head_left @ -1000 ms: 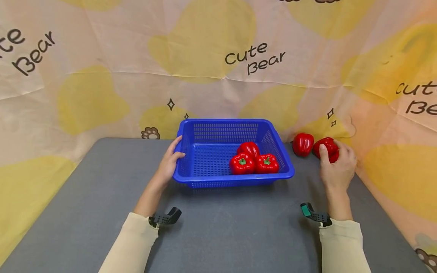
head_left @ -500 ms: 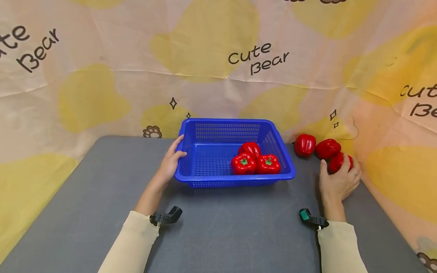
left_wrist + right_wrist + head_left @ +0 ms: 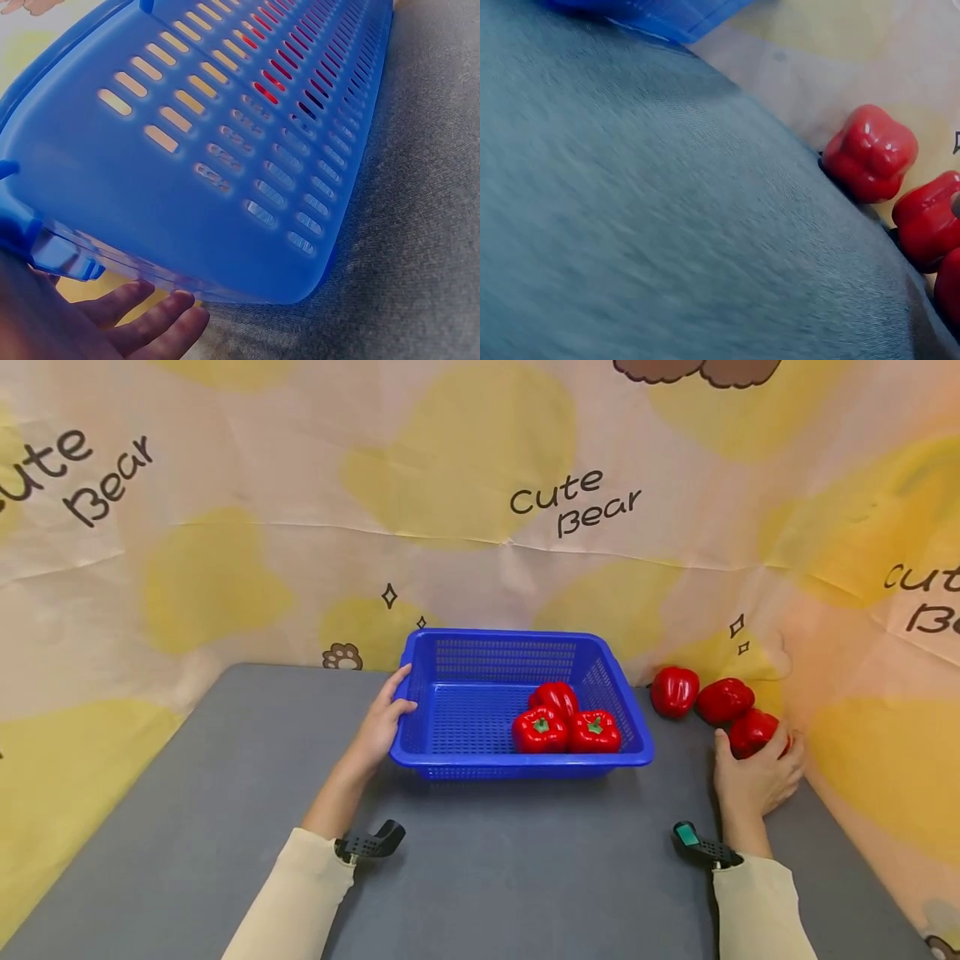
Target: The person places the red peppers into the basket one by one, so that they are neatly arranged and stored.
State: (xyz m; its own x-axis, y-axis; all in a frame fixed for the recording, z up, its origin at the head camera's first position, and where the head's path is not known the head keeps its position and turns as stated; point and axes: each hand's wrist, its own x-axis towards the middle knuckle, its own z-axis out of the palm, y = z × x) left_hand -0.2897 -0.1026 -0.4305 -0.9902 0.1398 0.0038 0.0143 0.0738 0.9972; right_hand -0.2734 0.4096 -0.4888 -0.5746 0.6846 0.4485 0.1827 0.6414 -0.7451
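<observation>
A blue perforated plastic basket [image 3: 525, 761] stands at the back of the grey table. Its left rim is gripped by my left hand [image 3: 378, 727], thumb over the edge and fingers outside, beneath the rim in the left wrist view. At the far right, my right hand [image 3: 756, 781] holds the nearest red bell pepper [image 3: 752, 732], thumb on its left and fingers round its right side. Beyond it lie a second pepper [image 3: 725, 701] and a third pepper [image 3: 675, 692] in a slanting row. The right wrist view shows these peppers, with most of the hand out of frame.
Inside the basket, on its right side, are three more red peppers [image 3: 555, 727]. A printed cloth [image 3: 450, 568] hangs right behind the table [image 3: 525, 860] and along its right side, close to the row of peppers.
My right hand has let go of the middle pepper and moved right and nearer, round the nearest one. The left hand keeps its grip on the basket. The head view has shifted slightly.
</observation>
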